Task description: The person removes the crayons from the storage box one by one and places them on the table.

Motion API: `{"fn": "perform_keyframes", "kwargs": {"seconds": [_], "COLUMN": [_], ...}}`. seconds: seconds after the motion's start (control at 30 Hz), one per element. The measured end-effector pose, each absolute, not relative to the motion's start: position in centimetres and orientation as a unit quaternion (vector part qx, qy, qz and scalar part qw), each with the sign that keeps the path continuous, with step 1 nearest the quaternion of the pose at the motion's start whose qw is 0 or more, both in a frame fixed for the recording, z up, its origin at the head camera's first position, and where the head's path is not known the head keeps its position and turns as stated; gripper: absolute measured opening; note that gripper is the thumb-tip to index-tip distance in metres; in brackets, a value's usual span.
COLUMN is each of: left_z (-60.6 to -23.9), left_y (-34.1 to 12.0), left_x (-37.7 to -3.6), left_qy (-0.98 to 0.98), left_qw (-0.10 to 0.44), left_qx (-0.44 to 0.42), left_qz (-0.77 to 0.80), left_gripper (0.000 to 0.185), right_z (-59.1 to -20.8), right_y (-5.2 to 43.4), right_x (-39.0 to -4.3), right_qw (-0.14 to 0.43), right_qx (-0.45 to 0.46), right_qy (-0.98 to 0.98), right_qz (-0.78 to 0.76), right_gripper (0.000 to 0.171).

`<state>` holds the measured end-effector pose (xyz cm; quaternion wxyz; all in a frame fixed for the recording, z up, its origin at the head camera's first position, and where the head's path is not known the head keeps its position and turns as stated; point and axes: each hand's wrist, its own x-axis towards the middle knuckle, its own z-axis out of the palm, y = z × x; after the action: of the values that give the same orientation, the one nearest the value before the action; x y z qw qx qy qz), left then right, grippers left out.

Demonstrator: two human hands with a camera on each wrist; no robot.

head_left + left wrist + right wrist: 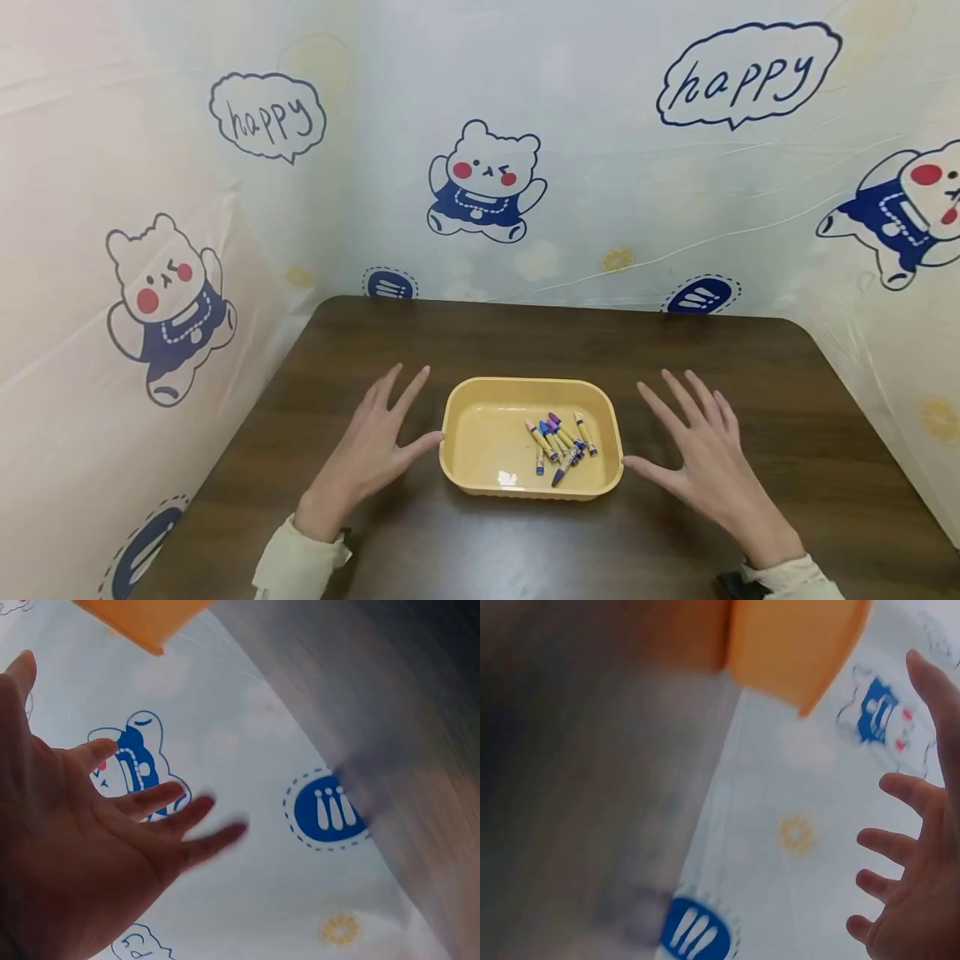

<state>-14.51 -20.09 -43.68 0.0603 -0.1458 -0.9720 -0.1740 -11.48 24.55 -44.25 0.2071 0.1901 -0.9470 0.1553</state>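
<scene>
**Two spread hands flank a yellow tray of crayons**

The yellow tray [480,400] sits on the dark wooden table [787,400], roughly midway between the two hands. Inside it, toward its right half, lies a loose cluster of crayons [558,440]; they overlap, about ten, an exact count not readable.

The left hand [375,450] lies palm down with fingers straight and spread wide, its thumb tip just beside the tray's left rim. The right hand [701,458] mirrors it, fingers fanned, thumb near the right rim. Neither holds anything. Cream sleeves cover both wrists.

Behind, a printed backdrop [600,192] shows three bears and two "happy" bubbles.
</scene>
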Motion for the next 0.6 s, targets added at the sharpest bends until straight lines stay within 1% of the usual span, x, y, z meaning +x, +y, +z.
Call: {"fn": "perform_keyframes", "kwargs": {"seconds": [0.07,0.17,0.27,0.4,0.47,0.6], "left_z": [-43.3,-42.9,-43.1,-44.0,-44.3,-44.9], "left_y": [-19.7,-19.1,-18.8,-18.6,-18.5,-18.5], "left_x": [-14.4,-14.1,-14.2,-14.5,-14.7,-14.7], "left_qy": [-0.968,-0.96,-0.946,-0.916,-0.899,-0.868], "left_qw": [0.028,0.0,-0.006,-0.016,-0.032,-0.079], "left_qx": [-0.14,-0.146,-0.176,-0.217,-0.226,-0.21], "left_qz": [-0.206,-0.24,-0.272,-0.337,-0.373,-0.443], "left_gripper": [0.086,0.081,0.07,0.049,0.041,0.035], "right_z": [-43.6,-42.8,-42.5,-42.8,-43.1,-43.8], "right_y": [23.7,22.3,20.7,18.6,17.8,17.0], "right_x": [-11.6,-11.8,-12.1,-12.4,-12.5,-12.7], "right_qw": [0.195,0.175,0.161,0.129,0.109,0.08], "right_qx": [0.208,0.242,0.282,0.326,0.343,0.363], "right_qy": [-0.945,-0.938,-0.929,-0.917,-0.912,-0.903], "right_qz": [0.163,0.174,0.181,0.188,0.196,0.214], "right_gripper": [0.09,0.074,0.055,0.028,0.024,0.028]}}
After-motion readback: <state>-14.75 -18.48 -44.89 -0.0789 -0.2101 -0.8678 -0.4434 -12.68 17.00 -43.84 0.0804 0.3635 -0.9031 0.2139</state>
